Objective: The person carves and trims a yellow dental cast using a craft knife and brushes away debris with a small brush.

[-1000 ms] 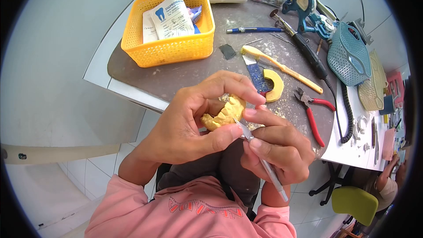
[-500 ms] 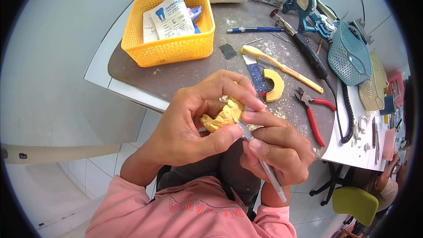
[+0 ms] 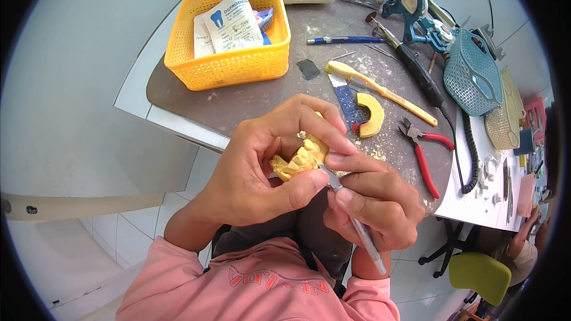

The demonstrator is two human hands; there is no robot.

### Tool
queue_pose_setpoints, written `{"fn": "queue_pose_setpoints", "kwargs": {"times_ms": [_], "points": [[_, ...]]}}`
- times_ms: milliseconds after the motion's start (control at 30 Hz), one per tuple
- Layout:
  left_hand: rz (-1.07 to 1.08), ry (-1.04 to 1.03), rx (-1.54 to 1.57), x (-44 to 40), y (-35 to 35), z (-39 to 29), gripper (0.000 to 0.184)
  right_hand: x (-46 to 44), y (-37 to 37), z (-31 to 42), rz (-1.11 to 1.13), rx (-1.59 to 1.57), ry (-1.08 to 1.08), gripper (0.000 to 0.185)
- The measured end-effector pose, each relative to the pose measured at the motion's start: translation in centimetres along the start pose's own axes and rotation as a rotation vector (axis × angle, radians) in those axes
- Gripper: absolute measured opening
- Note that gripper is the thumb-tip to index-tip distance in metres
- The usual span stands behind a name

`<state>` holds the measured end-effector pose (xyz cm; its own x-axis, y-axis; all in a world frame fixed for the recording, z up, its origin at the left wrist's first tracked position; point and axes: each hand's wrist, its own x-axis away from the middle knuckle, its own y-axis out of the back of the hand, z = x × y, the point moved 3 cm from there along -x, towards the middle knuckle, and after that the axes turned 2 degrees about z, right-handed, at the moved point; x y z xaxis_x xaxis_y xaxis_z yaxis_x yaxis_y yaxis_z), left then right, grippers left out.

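Between the thumb and fingers of my left hand is a yellow plaster dental model, its row of teeth facing up and toward me. My right hand grips a slim silver craft knife like a pen. The knife's tip end meets the model's edge beside my left thumb; the exact contact is too small to make out. Both hands are close together in front of the table edge, above my lap. Behind them a yellow horseshoe-shaped plaster piece lies on the table among yellow crumbs.
A yellow basket with papers stands at the back left. Right of centre lie a toothbrush, red-handled cutters, a blue pen and a corded handpiece. A teal basket is farther right. Another person's arm shows at far right.
The dental model has tilted very slightly in my left hand. The knife and both hands stay in nearly the same place.
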<state>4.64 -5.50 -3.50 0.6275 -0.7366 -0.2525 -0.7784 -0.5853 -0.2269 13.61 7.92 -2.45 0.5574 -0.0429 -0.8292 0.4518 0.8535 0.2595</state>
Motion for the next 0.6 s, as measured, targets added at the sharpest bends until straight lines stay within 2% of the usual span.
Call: {"fn": "queue_pose_setpoints", "kwargs": {"times_ms": [600], "points": [[-0.029, -0.033, -0.034, 0.11, -0.39, -0.23, 0.027, 0.07, 0.13, 0.08, 0.002, -0.009, -0.084, 0.016]]}}
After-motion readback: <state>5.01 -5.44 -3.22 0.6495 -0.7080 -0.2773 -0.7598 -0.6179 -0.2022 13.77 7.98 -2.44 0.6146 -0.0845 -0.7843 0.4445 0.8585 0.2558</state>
